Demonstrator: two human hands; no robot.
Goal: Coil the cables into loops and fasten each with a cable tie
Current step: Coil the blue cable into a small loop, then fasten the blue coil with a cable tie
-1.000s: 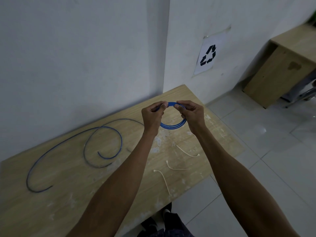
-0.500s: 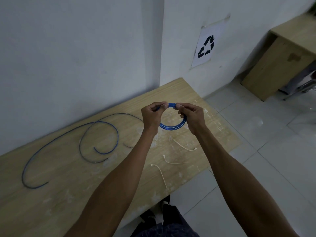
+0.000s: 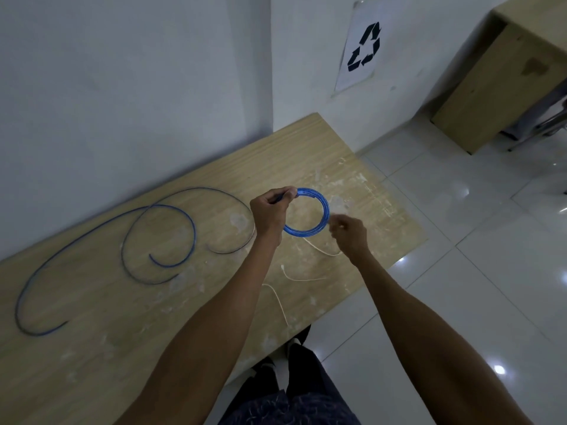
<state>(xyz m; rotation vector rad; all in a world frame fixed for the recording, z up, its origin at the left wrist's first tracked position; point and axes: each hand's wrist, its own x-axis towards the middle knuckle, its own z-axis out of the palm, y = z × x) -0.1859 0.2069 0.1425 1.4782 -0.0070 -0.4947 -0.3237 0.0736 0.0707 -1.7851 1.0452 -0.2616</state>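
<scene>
Right hand dropped beside blue coil, curled, grip unclear; left hand pinches coil; ties unused, loose cables uncoiled.

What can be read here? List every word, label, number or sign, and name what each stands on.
Sign: recycling symbol, three black chasing arrows, no letters, on the white paper sheet stuck on the wall.
Words, brands, numbers: none can be read anywhere; the blue coil, loose cables, cable ties and table show no legible print.
</scene>
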